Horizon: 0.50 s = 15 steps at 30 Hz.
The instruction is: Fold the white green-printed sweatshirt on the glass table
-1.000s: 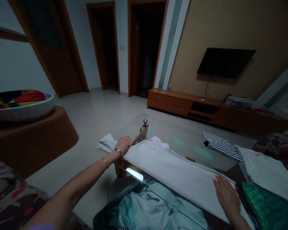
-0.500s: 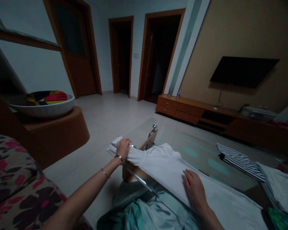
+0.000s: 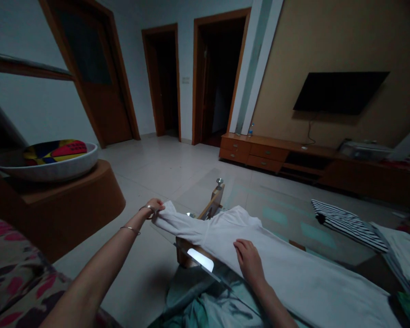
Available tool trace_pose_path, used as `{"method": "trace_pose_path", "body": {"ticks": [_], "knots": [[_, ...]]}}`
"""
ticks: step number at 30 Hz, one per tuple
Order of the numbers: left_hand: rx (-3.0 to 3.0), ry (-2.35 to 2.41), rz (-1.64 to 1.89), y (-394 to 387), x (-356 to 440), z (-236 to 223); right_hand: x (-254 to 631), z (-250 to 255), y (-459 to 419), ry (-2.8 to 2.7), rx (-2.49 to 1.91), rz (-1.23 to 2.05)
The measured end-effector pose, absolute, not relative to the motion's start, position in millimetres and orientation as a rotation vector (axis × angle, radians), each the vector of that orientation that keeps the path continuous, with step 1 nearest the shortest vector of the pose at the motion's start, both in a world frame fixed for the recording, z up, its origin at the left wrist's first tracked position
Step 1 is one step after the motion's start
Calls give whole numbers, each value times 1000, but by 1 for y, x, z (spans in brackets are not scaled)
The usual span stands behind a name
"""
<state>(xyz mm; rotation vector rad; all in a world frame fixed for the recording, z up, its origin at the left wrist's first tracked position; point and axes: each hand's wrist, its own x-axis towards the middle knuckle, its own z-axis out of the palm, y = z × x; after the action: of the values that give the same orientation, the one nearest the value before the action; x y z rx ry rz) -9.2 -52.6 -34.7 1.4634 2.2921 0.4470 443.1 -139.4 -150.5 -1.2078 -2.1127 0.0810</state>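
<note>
white garment: matt cloth | tabletop: smooth glossy glass | bangle: shiny metal

wht garment, long & narrow, mostly flat on glass tbl

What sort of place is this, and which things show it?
Probably a home's living room: a wall-mounted television, the low wooden cabinet beneath it, and a glass table bearing a white garment.
</note>
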Motion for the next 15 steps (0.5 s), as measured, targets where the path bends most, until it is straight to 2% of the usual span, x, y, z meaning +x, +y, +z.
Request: {"method": "trace_pose_path", "body": {"ticks": [7,15], "knots": [[1292,2216,787,-78,-34,-17,443,-148,-139,-2086,-1228,130],[1134,2144,738,-91,-25,-40,443,-143,-142,-2103,-1269,156]]}}
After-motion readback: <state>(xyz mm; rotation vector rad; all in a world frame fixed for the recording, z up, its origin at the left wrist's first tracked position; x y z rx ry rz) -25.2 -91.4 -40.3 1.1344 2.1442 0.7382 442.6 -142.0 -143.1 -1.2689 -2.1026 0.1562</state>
